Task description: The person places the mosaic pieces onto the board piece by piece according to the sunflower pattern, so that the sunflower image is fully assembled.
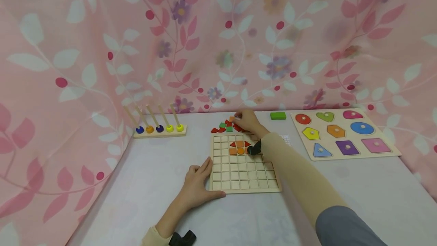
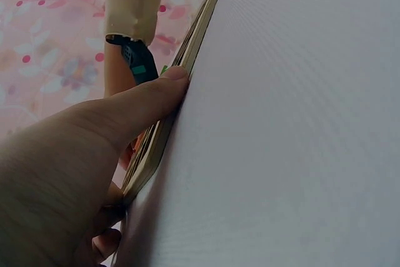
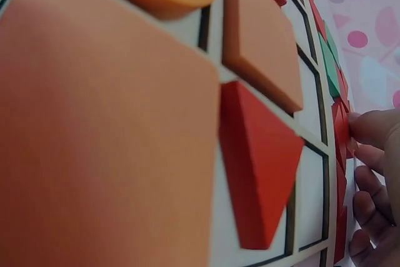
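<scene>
A wooden grid board (image 1: 225,180) lies on the table with orange squares, red triangles and an orange disc (image 1: 241,150) set in its upper cells. My left hand (image 1: 197,188) braces its near left corner, the straight thumb along the front edge and the fingers at the left side. Beyond the far edge, my right hand (image 1: 248,121) reaches down into a pile of loose red, green and orange pieces (image 1: 222,125). In the right wrist view its thumb and fingers (image 3: 369,126) touch red pieces (image 3: 340,132); whether they pinch one is hidden.
A peg stand (image 1: 160,133) with coloured beads stands at the back left. On the right lies a knobbed shape puzzle (image 1: 345,143). A green block (image 1: 278,115) sits near the back edge. A white gridded sheet (image 1: 285,139) shows partly behind the right sleeve. Floral cloth hangs behind.
</scene>
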Demonstrator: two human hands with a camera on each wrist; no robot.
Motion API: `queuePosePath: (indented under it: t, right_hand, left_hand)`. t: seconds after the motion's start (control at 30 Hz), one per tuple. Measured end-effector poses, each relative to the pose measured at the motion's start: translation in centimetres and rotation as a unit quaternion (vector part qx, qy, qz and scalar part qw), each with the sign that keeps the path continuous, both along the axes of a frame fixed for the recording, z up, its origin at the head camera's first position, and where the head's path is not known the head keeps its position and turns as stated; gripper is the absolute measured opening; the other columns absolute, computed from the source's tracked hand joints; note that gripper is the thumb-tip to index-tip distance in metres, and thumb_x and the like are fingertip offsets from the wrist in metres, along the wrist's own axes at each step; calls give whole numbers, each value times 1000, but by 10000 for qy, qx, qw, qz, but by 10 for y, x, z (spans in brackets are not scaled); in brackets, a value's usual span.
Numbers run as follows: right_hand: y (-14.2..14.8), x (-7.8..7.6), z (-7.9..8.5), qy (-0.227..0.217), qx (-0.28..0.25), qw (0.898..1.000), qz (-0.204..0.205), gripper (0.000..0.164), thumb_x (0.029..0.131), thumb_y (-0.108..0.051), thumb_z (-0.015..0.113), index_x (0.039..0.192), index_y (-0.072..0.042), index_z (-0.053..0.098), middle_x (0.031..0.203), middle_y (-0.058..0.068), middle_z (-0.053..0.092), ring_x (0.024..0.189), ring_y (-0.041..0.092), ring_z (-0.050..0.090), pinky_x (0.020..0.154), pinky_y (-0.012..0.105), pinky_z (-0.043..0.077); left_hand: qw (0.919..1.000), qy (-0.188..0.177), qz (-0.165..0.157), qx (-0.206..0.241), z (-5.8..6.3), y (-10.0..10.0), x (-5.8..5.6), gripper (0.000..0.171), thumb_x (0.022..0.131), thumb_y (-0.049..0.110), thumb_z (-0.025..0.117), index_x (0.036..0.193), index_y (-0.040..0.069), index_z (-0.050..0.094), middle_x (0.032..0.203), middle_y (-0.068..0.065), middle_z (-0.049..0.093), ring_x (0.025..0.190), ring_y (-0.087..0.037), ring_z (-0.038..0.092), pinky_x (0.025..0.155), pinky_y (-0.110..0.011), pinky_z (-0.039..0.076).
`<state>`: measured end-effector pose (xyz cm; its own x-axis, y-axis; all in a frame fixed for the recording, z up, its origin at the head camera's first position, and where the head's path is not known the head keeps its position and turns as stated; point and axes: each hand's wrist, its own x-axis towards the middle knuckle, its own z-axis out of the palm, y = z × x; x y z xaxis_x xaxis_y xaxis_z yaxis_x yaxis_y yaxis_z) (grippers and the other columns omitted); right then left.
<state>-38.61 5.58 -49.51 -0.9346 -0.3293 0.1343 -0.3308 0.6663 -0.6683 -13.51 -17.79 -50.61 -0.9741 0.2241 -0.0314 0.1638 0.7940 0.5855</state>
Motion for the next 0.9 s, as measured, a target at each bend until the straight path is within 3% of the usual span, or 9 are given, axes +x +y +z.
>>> queuePosePath:
  t: [0.6,0.9]
  right_hand:
    - [0,0,3,119,359,9992,92,32,104,-20,71,123,5,72,121,23,72,113,37,66,102,49,52]
    - [8,18,14,359,72,9991,196,31,103,-20,72,121,5,73,115,21,74,103,34,68,93,47,56]
  left_hand:
    - [10000,49,-27,2,-1,-1,1,123,72,70,88,165,10,36,176,-2,26,116,-21,35,89,-38,36]
    - [10000,82,-19,37,1,0,2,122,72,68,90,165,9,37,175,-2,27,115,-20,35,89,-37,35]
